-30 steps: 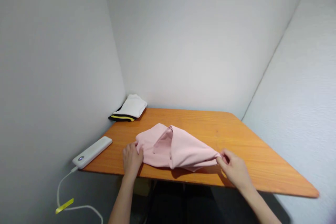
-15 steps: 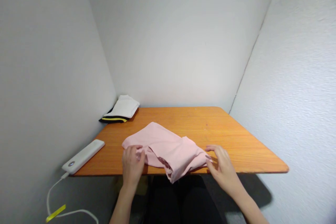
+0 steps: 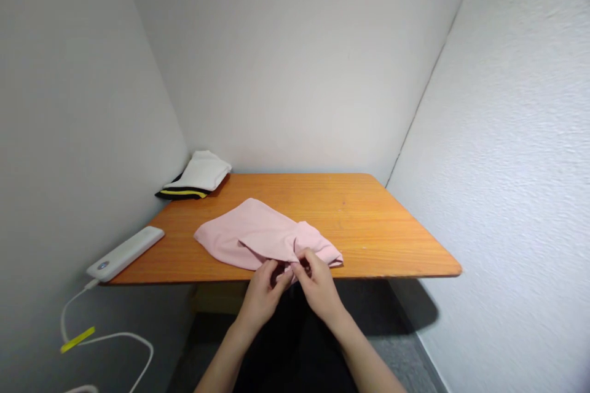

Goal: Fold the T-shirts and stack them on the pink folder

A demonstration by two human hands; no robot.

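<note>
I've L hand (image 3: 260, 296) & R hand (image 3: 321, 288) pinched nearly closed on the near edge of a pale-pink, loosely folded fabric cloth (image 3: 258, 230), prob. light, soft, floppy, best gripped by edges.

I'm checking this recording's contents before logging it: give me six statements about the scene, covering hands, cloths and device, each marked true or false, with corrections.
1. The left hand and right hand are at the near side of the pink cloth. True.
2. The hands are at opposite ends of the pink cloth. False: they are close together.
3. A white cable is plugged into the white device. True.
4. The white device lies along the right edge of the table. False: the left edge.
5. A white cloth lies over a black and yellow cloth. True.
6. The pink cloth is smoothly flat. False: it has folds.
</note>
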